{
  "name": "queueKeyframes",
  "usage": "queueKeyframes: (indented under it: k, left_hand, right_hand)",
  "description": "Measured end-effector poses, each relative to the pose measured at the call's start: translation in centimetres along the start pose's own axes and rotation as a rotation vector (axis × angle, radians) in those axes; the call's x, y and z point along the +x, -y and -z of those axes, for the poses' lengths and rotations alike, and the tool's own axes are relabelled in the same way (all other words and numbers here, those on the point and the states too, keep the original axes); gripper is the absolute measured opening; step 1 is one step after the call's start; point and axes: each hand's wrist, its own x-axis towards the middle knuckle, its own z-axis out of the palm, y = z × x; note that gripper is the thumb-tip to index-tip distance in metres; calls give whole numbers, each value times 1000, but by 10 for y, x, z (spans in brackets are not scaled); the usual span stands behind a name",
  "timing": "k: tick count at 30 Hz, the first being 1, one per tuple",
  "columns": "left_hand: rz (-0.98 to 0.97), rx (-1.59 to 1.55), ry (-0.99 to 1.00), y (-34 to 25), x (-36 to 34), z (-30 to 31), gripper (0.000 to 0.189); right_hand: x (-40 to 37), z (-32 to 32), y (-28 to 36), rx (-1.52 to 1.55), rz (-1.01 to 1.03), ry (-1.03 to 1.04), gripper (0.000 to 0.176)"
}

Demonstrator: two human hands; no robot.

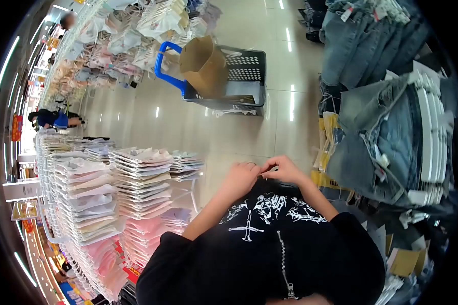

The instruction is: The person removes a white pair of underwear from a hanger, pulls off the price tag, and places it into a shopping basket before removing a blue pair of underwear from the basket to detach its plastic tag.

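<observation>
My left hand [242, 178] and my right hand [285, 170] meet in front of my black top [262, 254], which has white print and a zip. The fingers of both hands are bent and pinched together at the fingertips. A small dark piece shows between them, too small and too hidden to name. Beyond my hands a dark shopping basket [262, 81] with a blue handle [160, 63] stands on the floor. In it are an open brown paper bag [203, 63] and a flat pale item [243, 90].
Racks of light-coloured hanging garments [142, 178] line the left side. Denim jeans [351, 46] and a denim garment on white hangers [407, 137] hang to the right. Shiny tiled floor [229, 134] runs between. Another person [56, 119] is far off at the left.
</observation>
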Motion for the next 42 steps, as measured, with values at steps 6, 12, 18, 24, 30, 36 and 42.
queueKeyframes:
  k: [6,12,18,24,30,36,42]
  left_hand:
    - [93,-104,-5,37,22,0,12]
    - [96,-155,-28,97,80,4,13]
    - [54,-239,-41,192,150,35,14]
    - [238,-51,-62,329,194,57,13]
    - [401,-69,-184,425,240,98,10]
    - [503,70,-12,498,302,86,11]
    - [404,-276,312,583,378,-8,20]
  right_hand:
    - [52,16,-14,18,-62,126,12]
    - [112,51,-4,91,-222,5,11]
    - [198,90,7,215,-309,-168,11]
    - [307,107,18,302,-275,-183,17]
    - [386,128,0,379,-288,-115,15]
    - [417,178,-80,447,-455,-125,13]
    - [453,241,-106,459,-531,-175,11]
